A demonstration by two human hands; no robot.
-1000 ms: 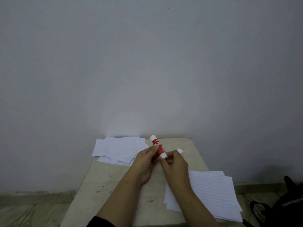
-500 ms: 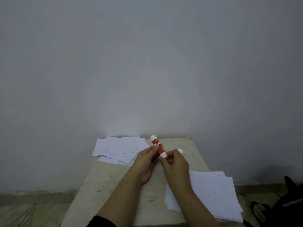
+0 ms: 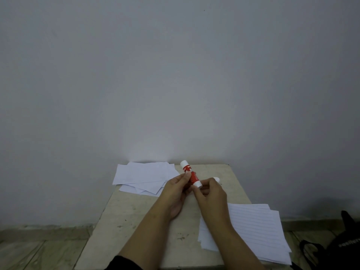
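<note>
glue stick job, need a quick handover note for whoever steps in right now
Left hand: grips the red body of the glue stick, held above the table.
Right hand: pinches the stick's white lower end.
A small white piece shows just past the right hand; cannot tell whether it is the cap.
Cut slips lie far left, lined sheets near right.
Done: stick picked up.
Left: probably applying glue to the paper; none shows yet.

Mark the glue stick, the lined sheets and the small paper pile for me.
glue stick (image 3: 193, 177), head view, red label of the barrel.
lined sheets (image 3: 259, 230), head view, middle of the top sheet.
small paper pile (image 3: 144, 173), head view, top slip.
</note>
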